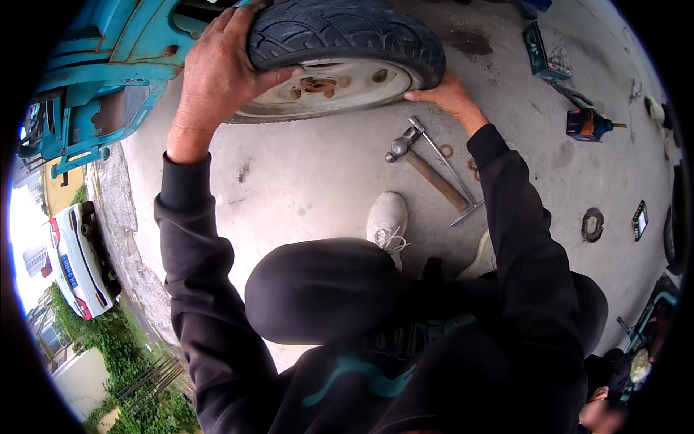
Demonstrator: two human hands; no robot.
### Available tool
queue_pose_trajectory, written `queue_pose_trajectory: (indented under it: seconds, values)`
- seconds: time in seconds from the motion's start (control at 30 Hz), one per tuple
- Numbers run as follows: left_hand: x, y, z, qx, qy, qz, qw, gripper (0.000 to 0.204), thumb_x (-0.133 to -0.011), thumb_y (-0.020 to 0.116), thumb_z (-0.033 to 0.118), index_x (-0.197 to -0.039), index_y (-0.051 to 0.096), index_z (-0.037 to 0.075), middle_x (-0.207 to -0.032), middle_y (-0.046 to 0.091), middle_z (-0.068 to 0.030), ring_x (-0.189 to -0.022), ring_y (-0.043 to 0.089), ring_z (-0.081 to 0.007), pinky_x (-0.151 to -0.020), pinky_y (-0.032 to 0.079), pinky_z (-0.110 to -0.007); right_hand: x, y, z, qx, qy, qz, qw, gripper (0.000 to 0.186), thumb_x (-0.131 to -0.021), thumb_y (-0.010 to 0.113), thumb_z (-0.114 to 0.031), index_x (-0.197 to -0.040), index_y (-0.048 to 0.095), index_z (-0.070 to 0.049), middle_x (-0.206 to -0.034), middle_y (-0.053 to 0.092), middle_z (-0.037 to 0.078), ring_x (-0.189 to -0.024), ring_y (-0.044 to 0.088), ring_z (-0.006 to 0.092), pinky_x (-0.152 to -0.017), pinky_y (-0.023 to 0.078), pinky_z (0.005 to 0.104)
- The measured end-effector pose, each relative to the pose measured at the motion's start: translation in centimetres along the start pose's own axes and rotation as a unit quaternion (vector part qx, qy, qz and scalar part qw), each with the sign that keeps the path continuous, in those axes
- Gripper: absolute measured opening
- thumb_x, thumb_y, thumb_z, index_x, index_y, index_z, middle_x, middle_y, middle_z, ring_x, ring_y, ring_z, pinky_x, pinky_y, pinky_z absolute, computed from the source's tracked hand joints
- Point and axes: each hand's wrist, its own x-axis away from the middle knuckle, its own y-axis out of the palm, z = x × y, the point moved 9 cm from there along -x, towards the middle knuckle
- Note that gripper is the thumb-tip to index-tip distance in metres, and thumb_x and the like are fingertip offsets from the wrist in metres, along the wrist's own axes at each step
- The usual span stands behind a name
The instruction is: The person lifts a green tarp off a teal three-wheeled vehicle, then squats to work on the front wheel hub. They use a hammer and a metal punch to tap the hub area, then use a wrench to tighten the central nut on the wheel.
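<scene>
Fingers (233, 25) pressed nearly together, a person's left hand (210, 76) clasps one side of a wheel (354, 92), its thumb (278, 77) reaching inward over the pale, rust-marked rim. Opposite, the right hand (450, 95) takes the black tyre (347, 32) with a thumb along its lower edge; its other fingers are hidden behind the rubber, and whether they are spread cannot be told. The wheel sits tilted in front of the person, near a turquoise metal frame (119, 36), the two-sided hold apparently balancing its weight. A hammer (435, 177) and T-handled wrench (446, 160) lie crossing on the concrete floor (303, 173), probably left there for easy reach, beside a small rusty ring (446, 150).
</scene>
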Motion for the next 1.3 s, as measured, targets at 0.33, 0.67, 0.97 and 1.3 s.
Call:
queue_pose_trajectory:
  seconds: [0.33,0.67,0.97,1.3]
  values:
    - [0.0,-1.7,5.6,0.096,0.015,0.076,0.992,0.089,-0.055,0.094,0.035,-0.132,0.057,0.006,-0.12,0.063,-0.0156,-0.108,0.062,-0.0336,-0.095,0.05,-0.044,7.7,-8.1,-6.3,0.084,-0.005,0.14,0.987,0.094,-0.057,0.093,-0.015,-0.139,0.049,-0.001,-0.134,0.059,0.016,-0.127,0.053,0.0275,-0.109,0.039,0.0344]
    - [-1.2,9.8,9.1,0.49,-0.106,0.079,0.862,0.098,-0.062,0.095,0.018,-0.14,0.039,-0.002,-0.132,0.056,-0.0178,-0.119,0.057,-0.0247,-0.102,0.047,-0.037,19.2,-19.0,-30.9,0.58,-0.141,0.243,0.764,0.073,-0.067,0.086,-0.019,-0.131,0.056,-0.001,-0.117,0.066,0.015,-0.108,0.063,0.0274,-0.094,0.049,0.0372]
    - [-2.1,12.7,11.7,0.55,-0.101,-0.048,0.828,0.088,-0.068,0.092,0.021,-0.135,0.041,-0.005,-0.126,0.06,-0.0203,-0.116,0.06,-0.0258,-0.099,0.049,-0.037,16.3,-15.2,-33.5,0.589,-0.182,0.157,0.772,0.06,-0.062,0.082,-0.015,-0.117,0.061,-0.003,-0.105,0.066,0.015,-0.102,0.058,0.0379,-0.089,0.049,0.0455]
    - [-6.7,6.1,13.1,0.429,-0.08,-0.026,0.899,0.074,-0.072,0.089,0.018,-0.13,0.05,-0.004,-0.121,0.064,-0.0176,-0.109,0.062,-0.0218,-0.095,0.05,-0.035,14.9,-27.5,-19.7,-0.121,-0.257,0.487,0.826,0.062,-0.089,0.07,-0.047,-0.123,0.062,0.004,-0.119,0.066,0.02,-0.113,0.061,0.0332,-0.097,0.047,0.0387]
